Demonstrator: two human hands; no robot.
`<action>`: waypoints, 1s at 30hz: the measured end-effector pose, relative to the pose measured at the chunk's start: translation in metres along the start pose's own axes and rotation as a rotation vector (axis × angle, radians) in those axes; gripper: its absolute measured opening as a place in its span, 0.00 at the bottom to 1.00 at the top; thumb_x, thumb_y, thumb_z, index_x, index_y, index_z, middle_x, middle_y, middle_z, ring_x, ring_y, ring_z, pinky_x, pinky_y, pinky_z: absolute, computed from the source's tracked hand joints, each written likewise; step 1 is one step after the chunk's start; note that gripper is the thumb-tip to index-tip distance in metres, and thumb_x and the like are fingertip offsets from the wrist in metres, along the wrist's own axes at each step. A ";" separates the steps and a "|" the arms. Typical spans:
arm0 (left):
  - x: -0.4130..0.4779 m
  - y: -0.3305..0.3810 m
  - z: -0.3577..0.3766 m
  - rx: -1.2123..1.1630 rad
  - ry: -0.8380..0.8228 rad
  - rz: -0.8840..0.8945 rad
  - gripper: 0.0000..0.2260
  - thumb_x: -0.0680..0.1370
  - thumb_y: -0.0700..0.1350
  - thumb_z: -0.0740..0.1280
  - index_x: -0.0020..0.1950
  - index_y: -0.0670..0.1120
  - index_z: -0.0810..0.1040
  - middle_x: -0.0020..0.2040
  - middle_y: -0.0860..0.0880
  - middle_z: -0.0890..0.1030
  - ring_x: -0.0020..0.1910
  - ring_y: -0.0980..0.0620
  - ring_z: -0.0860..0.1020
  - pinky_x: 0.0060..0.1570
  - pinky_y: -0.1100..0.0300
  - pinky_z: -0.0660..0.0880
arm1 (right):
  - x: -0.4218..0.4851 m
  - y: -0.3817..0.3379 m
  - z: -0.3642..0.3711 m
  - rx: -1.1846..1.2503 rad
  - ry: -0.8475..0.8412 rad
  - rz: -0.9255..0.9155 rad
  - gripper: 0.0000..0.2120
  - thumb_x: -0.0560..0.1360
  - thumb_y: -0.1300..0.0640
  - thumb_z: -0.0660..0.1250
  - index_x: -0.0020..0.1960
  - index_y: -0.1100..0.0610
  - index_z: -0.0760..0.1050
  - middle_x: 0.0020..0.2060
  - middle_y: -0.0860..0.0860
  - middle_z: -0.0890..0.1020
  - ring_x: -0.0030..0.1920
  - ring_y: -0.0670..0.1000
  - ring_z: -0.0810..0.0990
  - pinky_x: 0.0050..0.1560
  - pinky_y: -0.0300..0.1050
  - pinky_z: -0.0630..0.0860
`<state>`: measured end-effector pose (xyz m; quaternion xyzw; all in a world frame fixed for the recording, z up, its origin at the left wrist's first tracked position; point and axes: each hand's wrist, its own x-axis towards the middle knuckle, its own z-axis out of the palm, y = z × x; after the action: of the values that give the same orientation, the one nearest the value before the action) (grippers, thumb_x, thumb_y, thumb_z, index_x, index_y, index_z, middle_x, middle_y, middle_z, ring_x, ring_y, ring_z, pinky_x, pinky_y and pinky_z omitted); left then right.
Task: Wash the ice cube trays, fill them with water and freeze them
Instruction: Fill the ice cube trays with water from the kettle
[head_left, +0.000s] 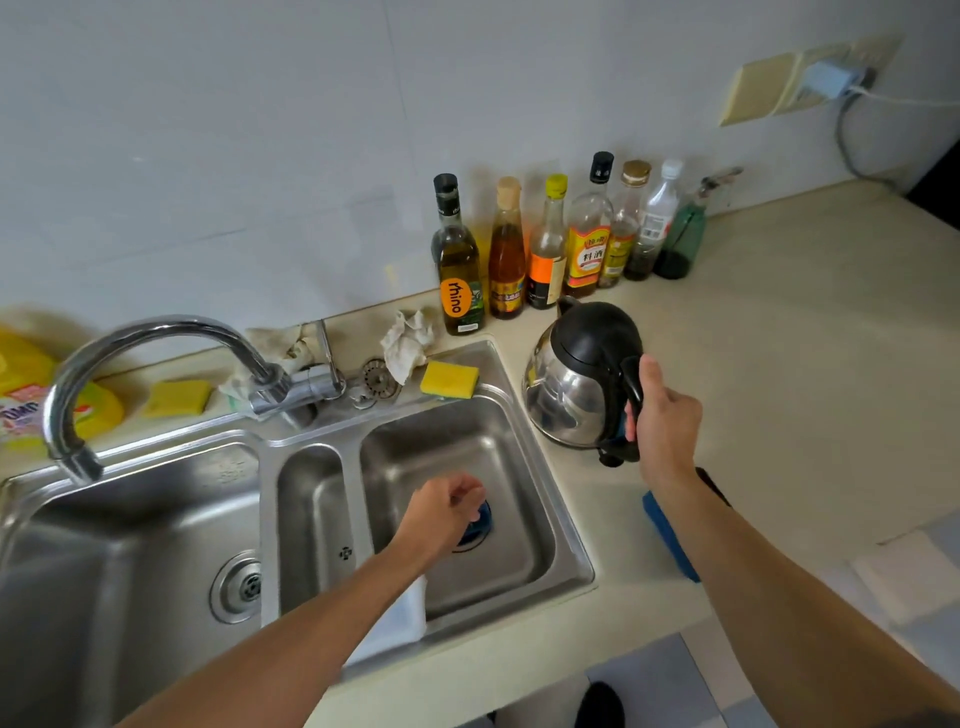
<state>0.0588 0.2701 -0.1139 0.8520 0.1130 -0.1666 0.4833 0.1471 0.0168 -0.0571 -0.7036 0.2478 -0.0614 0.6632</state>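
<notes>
Cream kitchen table (779, 364) carries a stainless steel double sink (569, 519). The right hand (667, 426) has its grip closed round the black handle of a steel kettle (566, 395) beside the sink. The left hand (447, 506) hangs curled over a blue drain plug (484, 519) in the right basin; whether its grip holds anything cannot be told. A white plastic tray (402, 618) lies on the sink's front rim, a blue plastic tray (665, 535) at the table edge

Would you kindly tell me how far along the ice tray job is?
Done: nothing shows yet; no tray is plainly washed or filled. In hand: the right hand holds the black-handled steel kettle; the left hand, fingers curled, is at the blue drain plug, contact unclear. Left: washing, filling, freezing.
</notes>
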 end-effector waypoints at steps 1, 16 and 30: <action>0.002 -0.004 -0.003 -0.045 -0.002 -0.010 0.06 0.81 0.46 0.67 0.46 0.52 0.82 0.41 0.51 0.86 0.42 0.55 0.85 0.50 0.52 0.82 | -0.009 0.002 0.002 -0.001 0.009 0.004 0.27 0.78 0.38 0.66 0.32 0.58 0.76 0.23 0.50 0.76 0.22 0.46 0.73 0.25 0.38 0.72; -0.034 -0.018 0.019 -0.722 0.109 -0.177 0.12 0.85 0.45 0.61 0.67 0.48 0.76 0.59 0.46 0.80 0.59 0.49 0.78 0.62 0.52 0.75 | -0.128 0.022 -0.036 -0.066 -0.124 0.022 0.26 0.76 0.38 0.67 0.24 0.51 0.77 0.23 0.51 0.75 0.23 0.48 0.72 0.27 0.39 0.73; -0.110 -0.035 0.040 -1.006 0.041 -0.255 0.14 0.84 0.48 0.62 0.64 0.41 0.78 0.56 0.41 0.83 0.54 0.46 0.80 0.59 0.49 0.76 | -0.176 0.026 -0.058 -0.145 -0.288 -0.031 0.25 0.76 0.37 0.69 0.26 0.50 0.80 0.21 0.50 0.75 0.22 0.46 0.73 0.25 0.34 0.72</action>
<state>-0.0613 0.2504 -0.1173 0.4970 0.2915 -0.1323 0.8065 -0.0367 0.0399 -0.0330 -0.7548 0.1432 0.0478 0.6384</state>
